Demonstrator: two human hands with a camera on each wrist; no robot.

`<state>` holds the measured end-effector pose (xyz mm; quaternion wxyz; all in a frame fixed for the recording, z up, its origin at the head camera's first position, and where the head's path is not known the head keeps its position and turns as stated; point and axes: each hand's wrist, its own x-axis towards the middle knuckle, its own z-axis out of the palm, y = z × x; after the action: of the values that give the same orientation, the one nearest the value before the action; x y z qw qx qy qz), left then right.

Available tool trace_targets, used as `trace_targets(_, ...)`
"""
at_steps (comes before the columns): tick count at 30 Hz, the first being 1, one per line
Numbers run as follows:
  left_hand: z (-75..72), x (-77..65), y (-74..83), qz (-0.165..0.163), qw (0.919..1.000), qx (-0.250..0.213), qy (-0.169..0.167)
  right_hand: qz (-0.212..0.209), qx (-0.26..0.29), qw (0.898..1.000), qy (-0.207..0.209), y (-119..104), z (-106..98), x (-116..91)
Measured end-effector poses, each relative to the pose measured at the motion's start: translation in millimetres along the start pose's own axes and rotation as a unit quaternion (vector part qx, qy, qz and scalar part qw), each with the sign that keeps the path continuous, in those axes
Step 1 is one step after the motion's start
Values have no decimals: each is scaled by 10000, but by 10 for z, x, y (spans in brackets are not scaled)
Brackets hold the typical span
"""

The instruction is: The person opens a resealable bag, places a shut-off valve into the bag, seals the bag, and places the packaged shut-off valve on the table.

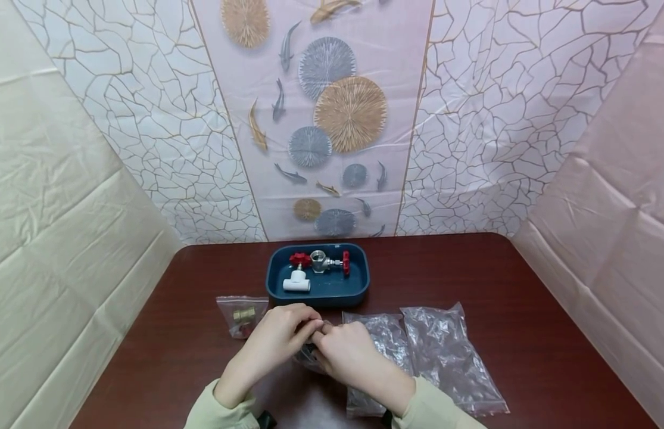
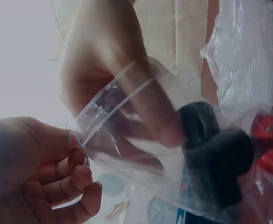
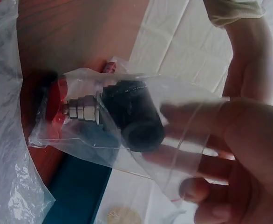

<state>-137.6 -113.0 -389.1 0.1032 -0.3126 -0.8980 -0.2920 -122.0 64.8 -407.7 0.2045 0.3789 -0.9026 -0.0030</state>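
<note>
Both hands meet over the table in front of the blue tray, at a clear zip bag (image 3: 174, 154). Inside the bag is a black tee-shaped valve (image 3: 132, 116) with a metal stem and a red handle (image 2: 268, 144). My left hand (image 1: 280, 333) pinches the bag's edge near its mouth, seen in the left wrist view. Two fairly straight fingers of my right hand (image 1: 348, 351) reach in through the mouth, their tips right at the valve's black body. In the right wrist view its other fingers curl outside the bag. The head view mostly hides the valve behind the hands.
The blue tray (image 1: 358, 292) holds a white tee valve (image 1: 296, 281) with a red handle and a metal valve (image 1: 319, 261) with another. Left of the hands lies a zip bag (image 1: 242, 314) with a brass fitting. Flat clear bags (image 1: 449, 357) lie on the right.
</note>
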Motion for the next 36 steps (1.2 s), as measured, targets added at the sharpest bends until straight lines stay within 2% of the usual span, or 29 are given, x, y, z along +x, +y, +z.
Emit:
trace_targets(4, -4, -11, -29, -93, 9998, 150, 36, 263, 322, 9988, 271, 51, -40, -43)
trace_targets(8, -10, -18, -51, -176, 9998, 48, -13, 361, 368, 9967, 626, 153, -57, -114)
trace_targets(10, -14, -24, -61, -200, 9998, -10, -30, 447, 448, 9957, 673, 209, -63, -151)
trace_targets(12, -18, -28, -70, -209, 9998, -36, -31, 528, 694, 9945, 586, 260, -59, -179)
trace_targets(15, -20, -29, -85, -217, 9998, -39, 0, 627, 1338, 9888, 204, 312, -42, -193)
trace_targets(19, -10, -22, -96, -227, 9997, -67, -4, 714, 2146, 9740, -158, 343, -36, -172)
trace_targets(23, 1, -39, -96, -276, 9996, -97, -37, 831, 2625, 9611, -219, 351, -79, -149)
trace_targets(28, -3, -128, -107, -245, 9996, -98, -38, 987, 2652, 9591, -68, 346, -149, -142)
trace_targets(36, -39, -307, -130, 45, 9989, -156, -439, 1134, 2418, 9634, 242, 326, -159, -147)
